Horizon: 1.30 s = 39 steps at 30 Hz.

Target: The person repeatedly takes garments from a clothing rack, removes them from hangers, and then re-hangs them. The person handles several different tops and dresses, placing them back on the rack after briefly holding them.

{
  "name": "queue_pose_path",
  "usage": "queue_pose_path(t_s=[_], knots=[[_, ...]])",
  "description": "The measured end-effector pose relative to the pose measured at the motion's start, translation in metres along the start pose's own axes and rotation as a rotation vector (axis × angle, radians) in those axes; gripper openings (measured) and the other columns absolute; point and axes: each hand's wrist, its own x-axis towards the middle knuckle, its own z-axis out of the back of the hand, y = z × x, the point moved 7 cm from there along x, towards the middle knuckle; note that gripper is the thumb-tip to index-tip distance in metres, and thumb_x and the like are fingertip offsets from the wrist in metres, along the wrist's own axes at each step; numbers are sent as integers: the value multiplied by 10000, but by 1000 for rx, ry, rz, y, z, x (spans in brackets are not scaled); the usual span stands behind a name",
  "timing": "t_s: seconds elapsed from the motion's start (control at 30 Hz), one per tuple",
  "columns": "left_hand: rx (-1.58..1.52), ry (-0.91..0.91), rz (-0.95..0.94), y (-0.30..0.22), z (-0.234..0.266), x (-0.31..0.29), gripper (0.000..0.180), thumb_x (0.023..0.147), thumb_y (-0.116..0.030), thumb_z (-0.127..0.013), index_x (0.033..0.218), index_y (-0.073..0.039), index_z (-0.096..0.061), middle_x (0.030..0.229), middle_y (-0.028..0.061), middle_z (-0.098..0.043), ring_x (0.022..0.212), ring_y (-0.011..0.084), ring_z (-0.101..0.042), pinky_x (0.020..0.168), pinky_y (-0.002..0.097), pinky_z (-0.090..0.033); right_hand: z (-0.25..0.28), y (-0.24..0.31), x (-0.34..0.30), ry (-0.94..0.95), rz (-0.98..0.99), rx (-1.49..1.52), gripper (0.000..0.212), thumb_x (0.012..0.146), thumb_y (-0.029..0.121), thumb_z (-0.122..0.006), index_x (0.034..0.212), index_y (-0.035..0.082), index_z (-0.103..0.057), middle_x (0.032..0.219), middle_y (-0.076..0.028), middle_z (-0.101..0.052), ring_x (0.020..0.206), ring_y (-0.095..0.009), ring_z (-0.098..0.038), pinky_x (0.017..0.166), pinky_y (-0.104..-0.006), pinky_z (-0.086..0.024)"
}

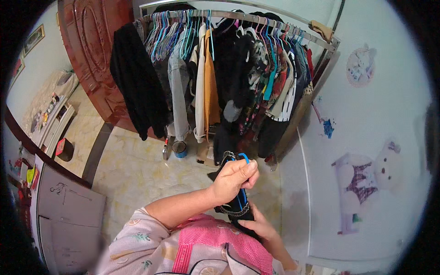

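My left hand (233, 180) is closed around the top of a blue clothes hanger (244, 157), just below its hook. On the hanger is a black garment (246, 216) with a dark, braided-looking trim, held close in front of my body. Lower and to the right, my right hand (262, 225) is closed on the black fabric, its thumb lying over the near side. Part of the hanger shows between the two hands; its far arm and most of the garment are hidden.
Ahead stands a metal clothes rack (333, 42) packed with garments on coloured hangers. Beneath it are a blue tin (179, 147) and a cardboard box (205, 153). A grey cabinet (71, 206) is at left, a red-brown door (94, 55) behind, a decorated wall (321, 183) at right.
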Motion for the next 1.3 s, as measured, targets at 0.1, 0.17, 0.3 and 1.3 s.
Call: queue_pose_path(t_s=[0.1, 0.17, 0.3, 1.3], knots=[[43, -23, -34, -9, 10, 25, 417, 960, -356, -392, 658, -70, -414, 579, 4, -387, 527, 102, -311, 520, 237, -261, 20, 6, 24, -59, 62, -8, 891, 713, 94, -663, 1417, -31, -134, 1365, -146, -344, 1253, -213, -357, 1050, -324, -253], [65, -40, -70, -17, 25, 44, 430, 970, -352, -373, 670, -53, -445, 575, 3, -403, 526, 89, -327, 514, 227, -274, 22, 28, 42, -84, 86, 6, 878, 697, 69, -648, 1416, -28, -152, 1348, -133, -362, 1232, -210, -378, 1044, -321, -264], [123, -14, -119, -27, 55, 89, 431, 979, -357, -358, 725, -33, -486, 603, 4, -441, 542, 80, -370, 518, 216, -309, 35, 59, 87, -107, 183, 20, 848, 677, 30, -615, 1408, -27, -189, 1315, -104, -397, 1201, -199, -404, 1029, -311, -282], [621, -437, -204, -75, 398, 363, 829, 855, -101, -579, 1418, -6, 21, 1414, 197, -258, 1226, 271, -392, 979, 364, -371, 61, 317, 424, -262, 532, -298, 719, 669, 68, -552, 1340, -68, -332, 1290, -108, -461, 1173, -184, -441, 1010, -287, -302]])
